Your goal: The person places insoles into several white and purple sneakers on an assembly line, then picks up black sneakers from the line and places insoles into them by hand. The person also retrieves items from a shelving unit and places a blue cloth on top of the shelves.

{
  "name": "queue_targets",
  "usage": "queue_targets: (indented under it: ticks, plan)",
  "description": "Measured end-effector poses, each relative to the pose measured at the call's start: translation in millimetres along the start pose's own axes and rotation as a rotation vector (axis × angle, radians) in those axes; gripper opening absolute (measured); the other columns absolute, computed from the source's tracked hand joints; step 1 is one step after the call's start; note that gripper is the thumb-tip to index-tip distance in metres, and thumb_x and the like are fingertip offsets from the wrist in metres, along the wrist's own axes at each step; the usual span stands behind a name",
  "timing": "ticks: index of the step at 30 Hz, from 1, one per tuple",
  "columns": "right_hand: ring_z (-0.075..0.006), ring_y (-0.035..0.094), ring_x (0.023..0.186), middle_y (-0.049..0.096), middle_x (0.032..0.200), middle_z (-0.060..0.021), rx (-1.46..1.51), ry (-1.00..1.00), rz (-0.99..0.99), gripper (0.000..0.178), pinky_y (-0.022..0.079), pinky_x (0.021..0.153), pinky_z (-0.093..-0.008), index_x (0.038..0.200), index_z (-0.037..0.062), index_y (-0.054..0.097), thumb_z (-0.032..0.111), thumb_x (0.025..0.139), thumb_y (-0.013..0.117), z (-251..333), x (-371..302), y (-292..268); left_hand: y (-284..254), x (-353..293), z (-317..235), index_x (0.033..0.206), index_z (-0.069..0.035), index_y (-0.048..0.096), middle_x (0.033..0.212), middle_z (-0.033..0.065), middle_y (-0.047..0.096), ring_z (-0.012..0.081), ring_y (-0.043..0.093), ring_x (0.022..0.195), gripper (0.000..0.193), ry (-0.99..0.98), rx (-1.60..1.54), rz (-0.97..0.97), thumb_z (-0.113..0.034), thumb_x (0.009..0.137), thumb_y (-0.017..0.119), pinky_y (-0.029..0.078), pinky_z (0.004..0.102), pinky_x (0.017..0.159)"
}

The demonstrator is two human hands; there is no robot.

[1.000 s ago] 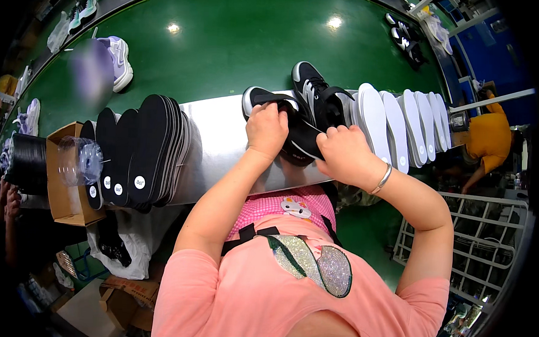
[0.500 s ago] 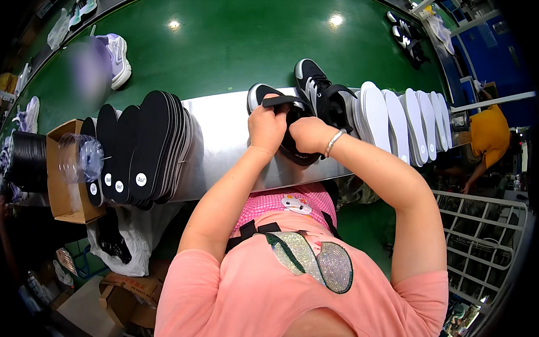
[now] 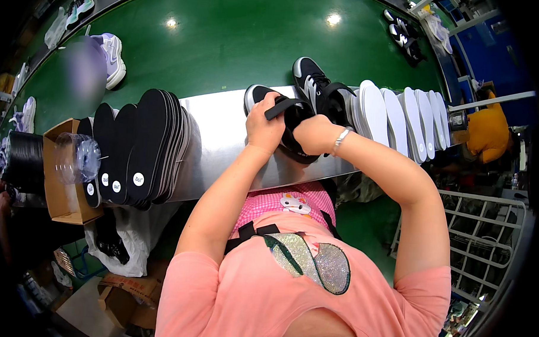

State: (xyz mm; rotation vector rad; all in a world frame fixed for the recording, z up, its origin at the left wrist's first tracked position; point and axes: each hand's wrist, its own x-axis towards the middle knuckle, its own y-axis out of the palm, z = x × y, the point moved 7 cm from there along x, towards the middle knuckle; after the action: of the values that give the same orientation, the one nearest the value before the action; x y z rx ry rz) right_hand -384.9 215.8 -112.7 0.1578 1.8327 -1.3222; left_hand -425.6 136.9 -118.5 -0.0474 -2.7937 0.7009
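A black sneaker [image 3: 298, 150] with a grey toe edge lies on the metal shelf in front of me. My left hand [image 3: 265, 125] is closed around its left side, near the black tongue [image 3: 282, 107] that stands up from the opening. My right hand [image 3: 316, 135], with a silver bracelet at the wrist, reaches into the shoe's opening; its fingers are hidden inside. Just beyond and to the right lies a second black sneaker [image 3: 314, 78] with a grey and white side, its toe pointing away.
Stacks of black insoles [image 3: 154, 141] stand at the left of the shelf, white insoles [image 3: 375, 116] at the right. A cardboard box [image 3: 58, 191] holds clear plastic. Past the shelf runs a green surface [image 3: 226, 36] with a lilac sneaker [image 3: 113, 62]. A person in yellow [image 3: 488, 134] is at the far right.
The tongue beside my left hand has tipped down and toward me. My right hand has shifted slightly within the shoe's opening. The second sneaker stays beside them.
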Motion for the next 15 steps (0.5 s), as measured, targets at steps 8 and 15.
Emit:
queue_targets:
  ticks: [8,15]
  plan:
    - [-0.0261,0.056,0.062,0.056,0.060,-0.0104,0.182,-0.080,-0.046,0.019,0.031,0.071,-0.0386,0.081,0.0022,0.055,0.013,0.066,0.048,6.1,-22.7,19.4,-3.7,1.9,-1.2,0.086,-0.004,0.049,0.074,0.0140,0.057,0.0313,0.055,0.070,0.014,-0.026,-0.022,0.023,-0.008,0.073,0.052,0.043,0.0357,0.062]
    - [-0.0276,0.049,0.090,0.055,0.092,-0.0136,0.622,-0.202,-1.037,0.028,0.034,0.081,-0.0361,0.095,0.0032,0.052,0.016,0.070,0.056,2.2,-88.6,-48.3,-39.8,45.5,-19.1,0.081,-0.008,0.053,0.072,0.0120,0.056,0.0321,0.052,0.072,0.013,0.186,0.149,0.089,-0.005,0.069,0.049,0.041,0.0396,0.060]
